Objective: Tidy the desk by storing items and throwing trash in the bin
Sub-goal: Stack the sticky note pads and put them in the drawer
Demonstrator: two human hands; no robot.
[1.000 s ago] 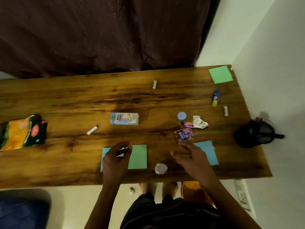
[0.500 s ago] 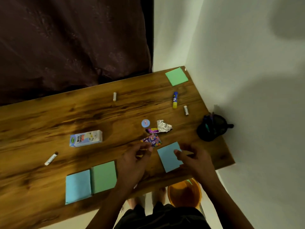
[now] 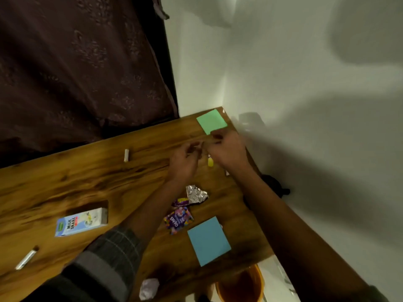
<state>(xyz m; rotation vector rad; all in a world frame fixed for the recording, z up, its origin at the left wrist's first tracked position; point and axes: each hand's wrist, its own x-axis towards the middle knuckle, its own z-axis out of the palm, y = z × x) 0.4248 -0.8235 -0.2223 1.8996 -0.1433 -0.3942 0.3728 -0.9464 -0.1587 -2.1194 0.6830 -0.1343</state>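
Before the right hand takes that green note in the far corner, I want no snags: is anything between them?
Nothing visible. The right hand is at the near edge of the green note, with only bare desk around it. The glue stick lies nearer, under the hands, off that path.

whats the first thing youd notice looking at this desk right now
Both hands, the left hand and the right hand, stretch to the desk's far right corner, just short of a green sticky note. Nearer lie a blue sticky note, a colourful candy wrapper and crumpled foil.
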